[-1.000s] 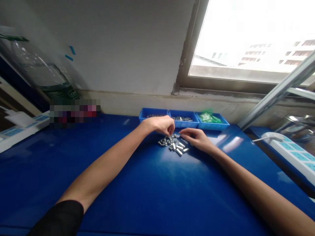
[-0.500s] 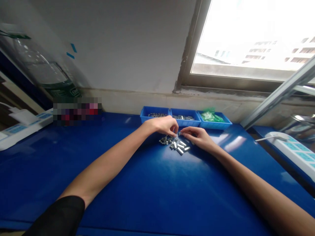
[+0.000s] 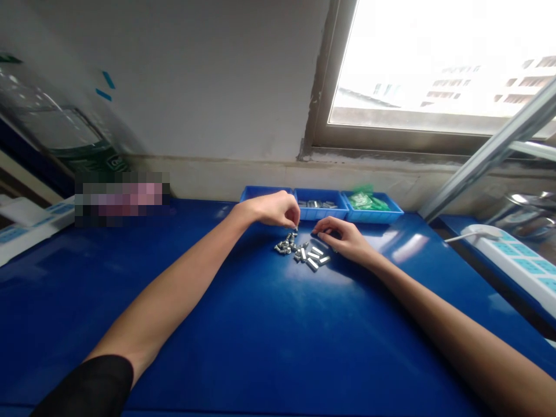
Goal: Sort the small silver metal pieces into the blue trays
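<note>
My left hand (image 3: pixel 281 209) is closed in a pinch above a small pile of shiny metal pieces (image 3: pixel 285 245). A small metal piece shows just below its fingertips. Beside that pile lie several flat, bar-shaped metal pieces (image 3: pixel 313 255) on the blue table (image 3: pixel 243 324). My right hand (image 3: pixel 343 237) rests to the right of the bars, fingers curled and the thumb and index tips close together. Whatever might be between those tips is too small to make out.
Three blue bins stand against the wall: the left bin (image 3: pixel 256 190) is partly behind my left hand, the middle bin (image 3: pixel 324 212) holds metal pieces, the right bin (image 3: pixel 377 216) holds green bags (image 3: pixel 367 200). Power strips (image 3: pixel 516 255) lie at both sides; a large bottle (image 3: pixel 56 127) stands left.
My hands were close together over the metal pieces; now they are farther apart. My left hand has drawn left and slightly up from the right hand. The view has shifted slightly.
</note>
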Demonstrator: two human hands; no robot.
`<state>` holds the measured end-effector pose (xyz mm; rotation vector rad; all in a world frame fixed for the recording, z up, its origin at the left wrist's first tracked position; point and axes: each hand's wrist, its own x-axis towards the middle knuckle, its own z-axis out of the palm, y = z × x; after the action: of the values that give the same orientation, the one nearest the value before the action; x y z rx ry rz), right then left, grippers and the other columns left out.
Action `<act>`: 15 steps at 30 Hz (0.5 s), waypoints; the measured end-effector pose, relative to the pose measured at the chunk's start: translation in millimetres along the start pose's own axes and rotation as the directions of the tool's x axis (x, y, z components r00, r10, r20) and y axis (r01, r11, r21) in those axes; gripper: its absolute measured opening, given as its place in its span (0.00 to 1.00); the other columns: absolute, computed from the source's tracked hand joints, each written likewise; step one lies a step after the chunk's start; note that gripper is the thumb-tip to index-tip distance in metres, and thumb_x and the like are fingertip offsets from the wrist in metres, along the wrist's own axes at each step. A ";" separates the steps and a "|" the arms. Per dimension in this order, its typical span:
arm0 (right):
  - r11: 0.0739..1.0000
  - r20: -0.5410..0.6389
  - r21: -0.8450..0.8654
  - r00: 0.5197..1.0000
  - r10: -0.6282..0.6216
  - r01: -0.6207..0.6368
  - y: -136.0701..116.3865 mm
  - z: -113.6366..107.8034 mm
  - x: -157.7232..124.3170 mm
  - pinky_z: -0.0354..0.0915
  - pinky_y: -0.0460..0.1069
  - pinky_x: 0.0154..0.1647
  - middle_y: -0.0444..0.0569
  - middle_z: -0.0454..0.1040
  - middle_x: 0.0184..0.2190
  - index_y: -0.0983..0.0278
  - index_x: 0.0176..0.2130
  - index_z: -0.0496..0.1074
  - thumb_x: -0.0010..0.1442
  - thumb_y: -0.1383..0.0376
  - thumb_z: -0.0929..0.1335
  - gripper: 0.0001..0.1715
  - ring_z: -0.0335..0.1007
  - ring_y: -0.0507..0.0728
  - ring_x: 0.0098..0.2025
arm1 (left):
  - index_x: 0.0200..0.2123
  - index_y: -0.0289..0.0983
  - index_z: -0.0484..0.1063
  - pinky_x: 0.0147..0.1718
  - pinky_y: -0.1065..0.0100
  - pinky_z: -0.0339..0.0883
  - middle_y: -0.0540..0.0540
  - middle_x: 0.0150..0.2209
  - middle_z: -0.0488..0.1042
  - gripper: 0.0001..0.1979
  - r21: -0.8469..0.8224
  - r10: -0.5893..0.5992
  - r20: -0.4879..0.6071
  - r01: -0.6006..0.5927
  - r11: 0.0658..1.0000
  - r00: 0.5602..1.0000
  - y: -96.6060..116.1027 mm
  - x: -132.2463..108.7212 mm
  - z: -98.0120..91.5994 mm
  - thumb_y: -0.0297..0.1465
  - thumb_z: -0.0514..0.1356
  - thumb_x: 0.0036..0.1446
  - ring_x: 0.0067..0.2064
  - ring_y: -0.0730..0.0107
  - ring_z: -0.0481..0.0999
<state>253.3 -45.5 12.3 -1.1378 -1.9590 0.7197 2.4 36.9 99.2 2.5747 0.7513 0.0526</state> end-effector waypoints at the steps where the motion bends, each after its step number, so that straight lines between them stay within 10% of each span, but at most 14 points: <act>1: 1.000 0.003 -0.009 1.000 0.002 -0.002 0.0 0.0 0.1 0.69 0.52 0.46 0.49 0.83 0.42 0.61 0.44 0.78 0.63 0.62 0.69 0.10 0.77 0.59 0.43 | 0.39 0.36 0.85 0.33 0.77 0.68 0.46 0.37 0.85 0.08 -0.017 -0.003 0.004 0.003 1.000 1.000 -1.0 -1.6 -2.7 0.28 0.66 0.55 0.37 0.70 0.82; 10: 0.997 0.003 -0.069 0.999 0.044 -0.043 2.5 0.1 0.2 0.69 0.52 0.42 0.50 0.83 0.40 0.62 0.42 0.81 0.63 0.59 0.69 0.13 0.76 0.60 0.41 | 0.39 0.35 0.84 0.34 0.75 0.72 0.46 0.32 0.84 0.10 -0.152 -0.084 -0.163 0.060 0.987 0.983 -11.7 -16.8 -22.1 0.32 0.66 0.55 0.35 0.67 0.83; 15: 0.997 0.004 -0.062 0.999 0.035 -0.035 2.0 0.3 0.3 0.69 0.53 0.45 0.50 0.82 0.42 0.61 0.43 0.80 0.63 0.59 0.69 0.13 0.76 0.59 0.42 | 0.36 0.33 0.84 0.34 0.72 0.73 0.44 0.32 0.84 0.08 -0.100 -0.140 -0.509 0.103 0.990 0.849 -16.2 -10.5 -19.0 0.28 0.66 0.53 0.34 0.67 0.83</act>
<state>253.9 -44.4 10.8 -1.2108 -1.9820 0.6848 -17.7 51.5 110.1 2.4534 1.0782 0.7439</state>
